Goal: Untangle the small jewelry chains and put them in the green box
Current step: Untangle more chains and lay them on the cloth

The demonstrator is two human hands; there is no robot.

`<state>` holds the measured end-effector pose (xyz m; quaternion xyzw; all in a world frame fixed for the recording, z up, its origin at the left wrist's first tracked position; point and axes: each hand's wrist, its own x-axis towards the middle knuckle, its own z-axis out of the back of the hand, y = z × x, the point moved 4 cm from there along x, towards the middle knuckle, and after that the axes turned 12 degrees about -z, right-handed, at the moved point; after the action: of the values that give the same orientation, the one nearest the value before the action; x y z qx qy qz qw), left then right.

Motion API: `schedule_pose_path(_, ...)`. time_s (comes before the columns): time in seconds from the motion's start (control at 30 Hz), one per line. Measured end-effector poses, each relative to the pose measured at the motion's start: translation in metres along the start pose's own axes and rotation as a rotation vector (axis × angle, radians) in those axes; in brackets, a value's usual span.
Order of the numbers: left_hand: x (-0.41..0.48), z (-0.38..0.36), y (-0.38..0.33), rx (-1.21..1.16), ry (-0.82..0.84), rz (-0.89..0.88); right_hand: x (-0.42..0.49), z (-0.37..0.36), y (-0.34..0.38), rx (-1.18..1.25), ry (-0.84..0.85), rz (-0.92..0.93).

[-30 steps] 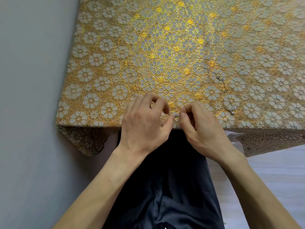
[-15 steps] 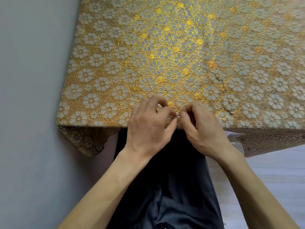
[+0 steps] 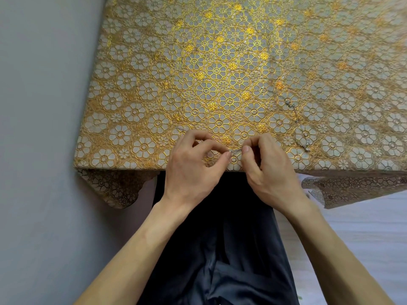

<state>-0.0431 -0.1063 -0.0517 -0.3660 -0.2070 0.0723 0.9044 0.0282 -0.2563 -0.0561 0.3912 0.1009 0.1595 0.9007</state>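
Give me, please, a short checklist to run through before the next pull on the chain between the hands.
1. Left hand pinches the silver chain: ok.
2. Right hand pinches the same chain: ok.
3. The held stretch is free of knots: cannot tell, the links are too fine.
4. The held stretch is over the tablecloth, inside the near edge: ok.
5. Second chain lies apart from both hands: ok.
6. Green box is ready nearby: cannot tell, none is in view.
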Motion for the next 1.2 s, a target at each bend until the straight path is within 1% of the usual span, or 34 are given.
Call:
schedule_pose_path(0.2, 0.003, 0.006, 0.0, -0.184, 0.039, 0.15, 0.0, 0.001, 0.001, 0.029, -0.007, -0.018)
schedule_pose_path(0.27, 0.003, 0.007, -0.001, -0.189, 0.041, 0.18, 0.0, 0.001, 0.002, 0.051, 0.004, -0.04)
schedule_pose_path(0.37, 0.004, 0.007, -0.002, -0.171, 0.031, 0.205, 0.001, 0.001, 0.005, 0.114, 0.049, -0.12)
schedule_pose_path(0.43, 0.006, 0.006, -0.003, -0.167, 0.024, 0.214, 0.001, 0.001, 0.006, 0.235, 0.103, -0.185)
schedule_pose_path(0.53, 0.008, 0.005, -0.004, -0.18, 0.024, 0.23, -0.002, -0.002, 0.009, 0.506, 0.17, -0.316)
schedule_pose_path(0.67, 0.006, 0.004, -0.004, -0.188, 0.028, 0.209, -0.006, -0.011, 0.008, 0.747, 0.131, -0.47)
schedule_pose_path(0.73, 0.005, 0.005, -0.003, -0.184, 0.019, 0.202, -0.007, -0.012, 0.009, 0.838, 0.104, -0.503)
schedule_pose_path(0.8, 0.004, 0.006, -0.002, -0.187, 0.012, 0.215, -0.007, -0.014, 0.008, 0.868, 0.092, -0.515)
schedule_pose_path(0.87, 0.003, 0.006, -0.002, -0.195, 0.01, 0.227, -0.007, -0.013, 0.004, 0.812, 0.06, -0.498)
schedule_pose_path(1.0, 0.004, 0.008, -0.001, -0.209, 0.03, 0.217, -0.011, 0.0, 0.0, 0.403, -0.023, -0.343)
schedule_pose_path(1.07, 0.004, 0.008, 0.002, -0.229, 0.051, 0.211, -0.014, 0.005, 0.005, 0.257, -0.037, -0.251)
schedule_pose_path(1.13, 0.005, 0.008, 0.002, -0.25, 0.061, 0.205, -0.015, 0.009, 0.009, 0.161, -0.055, -0.165)
schedule_pose_path(1.2, 0.006, 0.009, 0.002, -0.269, 0.07, 0.197, -0.014, 0.009, 0.011, 0.128, -0.045, -0.108)
